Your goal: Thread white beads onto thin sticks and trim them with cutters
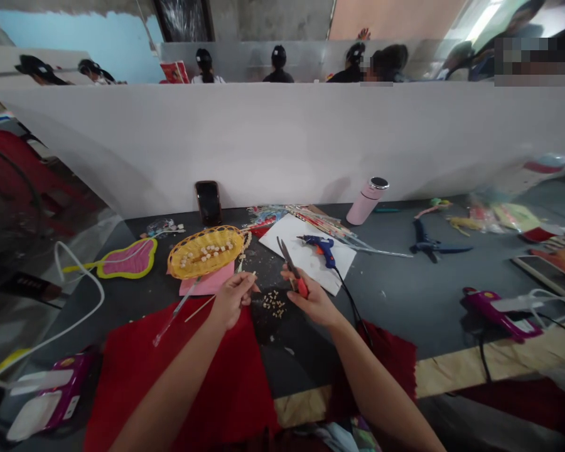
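Note:
My left hand (236, 295) is closed, pinching a thin pale stick (200, 309) whose long end sticks out toward the lower left. A short tip of it shows past my fingertips. In my right hand (313, 300) are scissors (301, 286) with red handles, their dark blades pointing up and away. Hand and scissors are apart from the stick. Between and just below my hands lies a small heap of short pale cut pieces (274, 304) on the dark table. Left of them, a yellow woven basket (179, 270) holds several whitish bits.
A blue glue gun (321, 247) rests on white paper (287, 235), its cord running toward me. Red cloth (183, 376) covers the front left. A phone (208, 204) and pink bottle (368, 201) stand by the white partition (273, 138). Blue pliers (433, 245) lie right.

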A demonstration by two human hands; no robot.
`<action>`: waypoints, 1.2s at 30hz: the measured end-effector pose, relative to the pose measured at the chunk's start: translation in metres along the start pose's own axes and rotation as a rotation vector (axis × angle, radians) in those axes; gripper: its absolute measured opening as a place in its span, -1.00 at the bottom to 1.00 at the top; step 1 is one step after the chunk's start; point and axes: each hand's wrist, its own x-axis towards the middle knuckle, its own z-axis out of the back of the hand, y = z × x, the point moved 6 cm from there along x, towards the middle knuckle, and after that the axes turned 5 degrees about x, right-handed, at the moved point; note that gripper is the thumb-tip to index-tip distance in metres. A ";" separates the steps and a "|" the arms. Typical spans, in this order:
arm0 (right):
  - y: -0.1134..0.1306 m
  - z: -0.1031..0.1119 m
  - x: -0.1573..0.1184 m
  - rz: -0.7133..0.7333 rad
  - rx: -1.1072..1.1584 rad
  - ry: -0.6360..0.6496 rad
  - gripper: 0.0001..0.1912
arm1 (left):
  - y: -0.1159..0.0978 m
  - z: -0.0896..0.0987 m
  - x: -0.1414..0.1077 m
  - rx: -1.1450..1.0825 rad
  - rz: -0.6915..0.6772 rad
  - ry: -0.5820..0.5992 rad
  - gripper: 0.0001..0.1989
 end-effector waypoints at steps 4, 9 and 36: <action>0.010 -0.001 -0.001 0.111 -0.360 -0.016 -0.63 | -0.021 -0.006 0.013 0.004 -0.089 -0.021 -0.71; 0.009 -0.011 0.000 0.130 -0.597 0.008 -0.73 | -0.025 -0.005 0.025 0.075 -0.160 -0.044 -0.71; 0.017 -0.028 -0.003 0.133 -0.563 0.117 -0.67 | -0.019 -0.005 0.017 0.310 -0.235 0.019 -0.83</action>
